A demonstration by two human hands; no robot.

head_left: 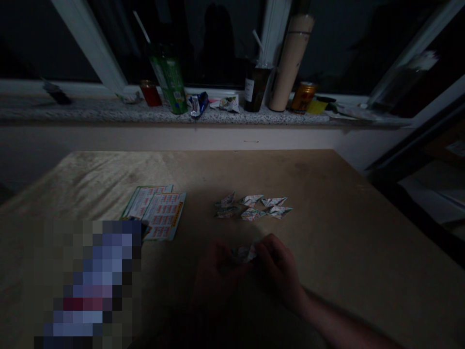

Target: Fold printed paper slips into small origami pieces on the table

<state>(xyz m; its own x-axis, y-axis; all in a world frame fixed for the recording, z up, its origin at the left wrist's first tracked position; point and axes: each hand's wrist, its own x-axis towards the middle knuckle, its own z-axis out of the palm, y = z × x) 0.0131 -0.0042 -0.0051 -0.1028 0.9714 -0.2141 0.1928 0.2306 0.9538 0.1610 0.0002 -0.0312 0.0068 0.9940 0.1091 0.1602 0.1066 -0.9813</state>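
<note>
Between my two hands, low in the middle of the head view, is a small piece of folded printed paper [242,254]. My left hand [220,271] pinches its left side, though deep shadow hides part of the fingers. On the right end, the fingertips of my right hand [278,264] are closed. Just beyond my hands, several folded paper pieces [252,213] lie on the table in two rows, each with pointed ends. To their left rest printed sheets [165,215], overlapping, with red and green markings.
A blurred-out, pixelated area [98,281] covers the table's lower left. Along the window sill [218,116] stand a green container [172,82], a dark cup with a straw [256,89], a tall beige flask [292,63], an orange can [303,97] and a red jar [150,93].
</note>
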